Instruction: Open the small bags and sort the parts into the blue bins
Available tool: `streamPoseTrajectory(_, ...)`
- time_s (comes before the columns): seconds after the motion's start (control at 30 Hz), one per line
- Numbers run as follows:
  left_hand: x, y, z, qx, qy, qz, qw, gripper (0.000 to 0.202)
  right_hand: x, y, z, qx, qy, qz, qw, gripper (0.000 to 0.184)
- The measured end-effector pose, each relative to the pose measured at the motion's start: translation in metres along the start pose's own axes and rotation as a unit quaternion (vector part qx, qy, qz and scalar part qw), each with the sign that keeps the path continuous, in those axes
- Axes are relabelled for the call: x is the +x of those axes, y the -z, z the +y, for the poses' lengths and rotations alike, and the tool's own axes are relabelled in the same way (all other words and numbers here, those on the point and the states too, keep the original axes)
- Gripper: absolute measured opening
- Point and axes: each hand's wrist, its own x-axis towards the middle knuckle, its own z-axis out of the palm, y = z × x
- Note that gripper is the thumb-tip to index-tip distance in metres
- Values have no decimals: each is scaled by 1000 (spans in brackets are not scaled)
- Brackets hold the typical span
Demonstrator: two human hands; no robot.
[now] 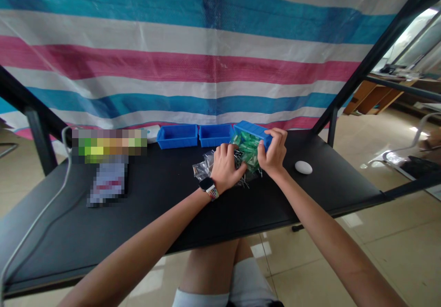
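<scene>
At centre, left hand (226,165) half-curled on packets (251,147); right hand (273,154) clasps bin (253,128).

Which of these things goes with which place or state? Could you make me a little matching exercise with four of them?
1. right hand
2. left hand
3. white oval object
4. green pieces

A. has a watch at its wrist
B. gripping the tilted blue bin
C. heaped at that bin's opening
D. on the black tabletop, apart from both hands

Pairs: 1-B, 2-A, 3-D, 4-C
</scene>
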Motion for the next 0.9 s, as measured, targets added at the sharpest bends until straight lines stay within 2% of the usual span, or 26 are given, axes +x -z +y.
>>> streamPoseTrajectory(0.2, -2, 3, 1, 16, 2, 12, 1000, 37, 4, 4, 3, -44, 29, -4, 999, 36)
streamPoseTrajectory(0.33, -2, 2, -3, 6, 21, 27, 999, 44, 6, 6, 4, -59, 32, -6, 998, 38)
streamPoseTrajectory(0.4, -1, 2, -4, -1, 7, 23, 1000, 49, 7, 7, 4, -57, 37, 2, 998, 39)
streamPoseTrajectory(0.5, -1, 2, -4, -7, -52, -15, 999, 58, 8, 8, 3, -49, 40, 20, 998, 39)
streamPoseTrajectory(0.6, -3, -2, -2, 15, -124, -103, 987, 69, 8, 8, 2, -40, 17, 8, 999, 39)
streamPoseTrajectory(0.67, -4, -5, -2, 45, -147, -160, 975, 70, 8, 5, 4, -22, -7, -5, 1000, 40)
streamPoseTrajectory(0.77, -4, -9, -2, 71, -146, -188, 969, 64, 8, -3, 19, -3, -77, 18, 997, 37)
streamPoseTrajectory(0.87, -3, -9, -2, 66, -143, -185, 970, 61, 7, -13, 48, -24, -219, 41, 975, 35)
streamPoseTrajectory(0.9, -3, -9, -3, 63, -143, -182, 971, 59, 7, -16, 59, -34, -273, 16, 961, 37)
